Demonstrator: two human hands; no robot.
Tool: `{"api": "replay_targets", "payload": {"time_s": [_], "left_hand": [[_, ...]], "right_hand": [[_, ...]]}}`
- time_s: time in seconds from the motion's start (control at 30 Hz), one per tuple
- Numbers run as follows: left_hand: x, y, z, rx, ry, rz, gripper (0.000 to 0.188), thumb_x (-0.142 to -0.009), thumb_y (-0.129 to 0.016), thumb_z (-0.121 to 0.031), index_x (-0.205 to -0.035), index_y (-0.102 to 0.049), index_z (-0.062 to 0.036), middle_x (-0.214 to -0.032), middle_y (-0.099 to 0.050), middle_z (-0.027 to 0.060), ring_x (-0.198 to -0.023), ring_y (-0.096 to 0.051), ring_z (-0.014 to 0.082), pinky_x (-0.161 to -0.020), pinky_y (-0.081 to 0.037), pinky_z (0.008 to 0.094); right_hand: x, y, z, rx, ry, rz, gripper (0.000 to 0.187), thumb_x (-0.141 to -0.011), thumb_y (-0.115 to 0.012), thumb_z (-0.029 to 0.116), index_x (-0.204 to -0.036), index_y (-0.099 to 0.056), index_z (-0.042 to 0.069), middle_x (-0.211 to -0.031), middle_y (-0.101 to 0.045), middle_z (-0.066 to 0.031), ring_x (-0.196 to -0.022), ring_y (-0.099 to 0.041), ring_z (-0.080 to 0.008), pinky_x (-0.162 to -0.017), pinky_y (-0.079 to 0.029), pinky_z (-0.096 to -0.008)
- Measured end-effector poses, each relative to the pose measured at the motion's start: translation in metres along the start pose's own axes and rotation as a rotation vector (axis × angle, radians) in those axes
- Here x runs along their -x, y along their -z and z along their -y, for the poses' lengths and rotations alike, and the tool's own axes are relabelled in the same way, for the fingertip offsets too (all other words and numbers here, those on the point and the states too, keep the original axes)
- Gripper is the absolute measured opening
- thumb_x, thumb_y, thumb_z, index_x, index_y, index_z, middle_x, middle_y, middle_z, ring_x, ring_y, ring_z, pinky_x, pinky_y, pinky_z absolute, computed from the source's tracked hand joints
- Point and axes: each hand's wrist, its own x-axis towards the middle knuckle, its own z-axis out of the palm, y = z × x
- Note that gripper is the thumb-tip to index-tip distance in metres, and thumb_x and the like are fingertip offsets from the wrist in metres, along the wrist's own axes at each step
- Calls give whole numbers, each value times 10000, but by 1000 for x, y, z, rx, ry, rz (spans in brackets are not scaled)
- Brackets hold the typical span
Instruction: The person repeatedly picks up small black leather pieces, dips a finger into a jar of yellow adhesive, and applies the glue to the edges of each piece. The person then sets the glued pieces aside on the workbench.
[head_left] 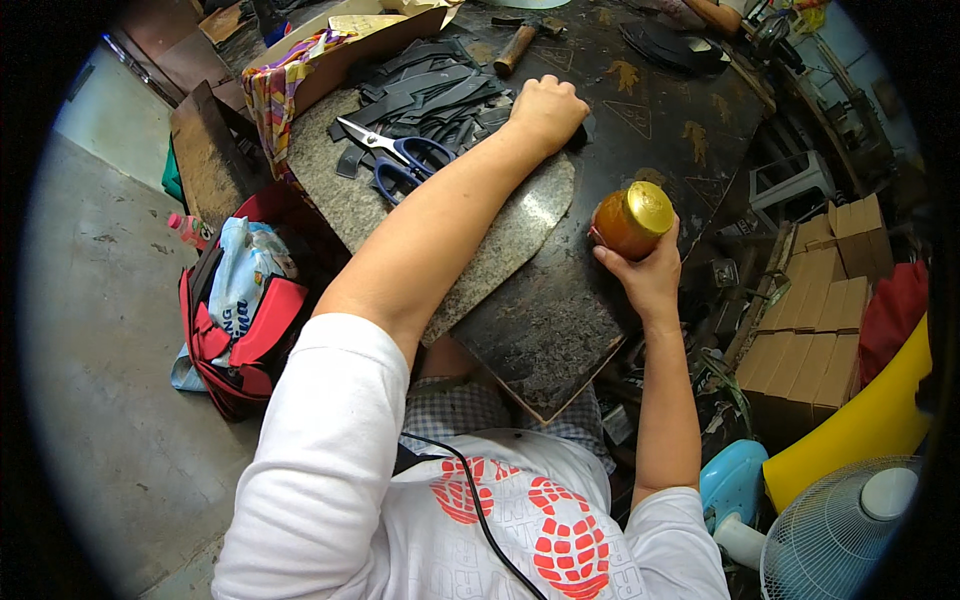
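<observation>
A glass jar with amber-brown contents and a gold lid is in my right hand, whose fingers wrap round its side over the dark tabletop. My left hand reaches far across the table with its knuckles up and fingers curled under. A dark thing shows by its far side, but what the fingers hold is hidden. Beneath my left forearm, blue-handled scissors lie partly spread on a speckled stone slab. Black cut strips are heaped beside them, close to my left hand.
A hammer and a stack of black sheets lie farther back. At the far left stands a box draped with patterned cloth. A red bag is below left. Cardboard boxes and a fan stand right. Another person's arm shows at the back.
</observation>
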Motion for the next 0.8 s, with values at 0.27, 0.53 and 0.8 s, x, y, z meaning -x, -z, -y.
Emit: {"api": "replay_targets", "payload": {"time_s": [0.27, 0.53, 0.8], "left_hand": [[44, 21, -11, 134, -189, -334, 130, -823, -631, -157, -877, -748, -179, -963, -675, 46, -974, -649, 258, -784, -528, 381], [115, 51, -25, 163, -224, -320, 87, -820, -625, -147, -852, -705, -154, -948, -606, 38, -945, -597, 250, -792, -496, 371], [135, 101, -6, 396, -136, 229, 780, -707, -736, -631, -1355, -652, -205, -1588, -364, 230, -1534, -172, 434, -1213, -126, 645]], "right_hand": [[-2, 1, -7, 29, 131, -165, 879, -633, -947, 214, -1350, -462, 64, -1271, -578, -144, -1233, -572, -329, -1042, -457, -416], [-44, 0, -18, -84, 98, -105, 878, -638, -955, 218, -1373, -503, 55, -1257, -530, -115, -1216, -564, -308, -1065, -453, -437], [-41, -3, -24, -227, 20, -49, 955, -681, -921, 263, -1473, -412, 102, -1417, -570, -172, -1306, -570, -325, -1109, -435, -424]]}}
